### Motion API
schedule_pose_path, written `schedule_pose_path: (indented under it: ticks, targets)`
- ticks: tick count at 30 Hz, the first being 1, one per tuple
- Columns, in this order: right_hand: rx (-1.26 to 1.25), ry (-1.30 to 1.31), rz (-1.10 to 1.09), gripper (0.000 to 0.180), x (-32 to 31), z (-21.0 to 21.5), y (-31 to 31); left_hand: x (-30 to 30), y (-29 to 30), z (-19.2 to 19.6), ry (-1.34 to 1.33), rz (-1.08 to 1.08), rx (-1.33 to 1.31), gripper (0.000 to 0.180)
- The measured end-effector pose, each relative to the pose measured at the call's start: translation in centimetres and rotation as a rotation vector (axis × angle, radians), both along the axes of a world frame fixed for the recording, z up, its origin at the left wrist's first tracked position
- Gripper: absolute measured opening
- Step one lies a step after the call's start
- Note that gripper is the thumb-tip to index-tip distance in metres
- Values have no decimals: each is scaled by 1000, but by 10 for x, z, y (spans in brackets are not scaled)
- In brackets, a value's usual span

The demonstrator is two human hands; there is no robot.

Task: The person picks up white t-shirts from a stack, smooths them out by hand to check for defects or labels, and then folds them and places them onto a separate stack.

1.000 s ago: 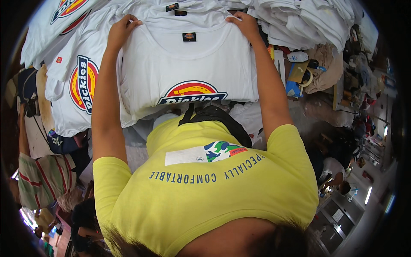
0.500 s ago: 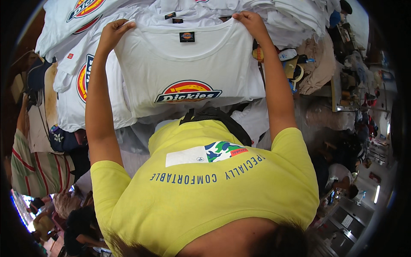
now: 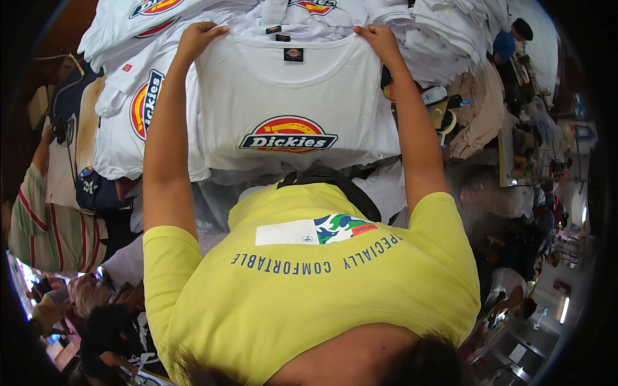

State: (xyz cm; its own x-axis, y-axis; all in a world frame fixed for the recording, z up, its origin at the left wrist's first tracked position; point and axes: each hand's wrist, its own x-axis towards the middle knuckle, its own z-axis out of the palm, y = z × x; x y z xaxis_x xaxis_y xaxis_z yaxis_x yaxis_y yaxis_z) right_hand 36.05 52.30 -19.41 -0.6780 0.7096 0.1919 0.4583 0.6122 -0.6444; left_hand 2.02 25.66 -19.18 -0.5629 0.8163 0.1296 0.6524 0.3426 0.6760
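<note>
A white T-shirt [image 3: 290,96] with a red, yellow and dark printed badge on its chest is stretched out in front of me. My left hand [image 3: 201,40] pinches the shirt at its left shoulder, beside the wide neckline. At the opposite shoulder, my right hand [image 3: 378,40] pinches the fabric between thumb and fingers. A small black label [image 3: 293,55] shows inside the back of the neck. The shirt's lower part hangs over the near edge of the pile, toward my body.
More white shirts [image 3: 125,128] with the same badge lie to the left. A tall stack of white garments [image 3: 444,32] stands at the back right. Tape [image 3: 449,121] and beige cloth [image 3: 479,96] lie right of my arm. A person in a striped shirt [image 3: 58,225] works at left.
My hands have drawn slightly closer together, the left one shifting right, and the shirt's neckline sags a bit more between them. The whole view has also shifted a little. Both grips stay on the shirt.
</note>
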Motion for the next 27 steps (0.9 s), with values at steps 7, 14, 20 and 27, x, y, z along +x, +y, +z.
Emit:
schedule_pose_path:
  ticks: [7,14,20,27]
  targets:
    - [68,2,-31,55,-1,-6,5,-2,10,-10,-10,16,-3,54]
    - [-88,-118,212,43,30,30,-18,24,-34,33,139,-64,20,43]
    - [41,-450,708,39,118,192,-102,93,-139,171,-92,-578,37,38]
    - [531,-406,601,32,37,267,-49,14,-95,257,387,-457,-159,28]
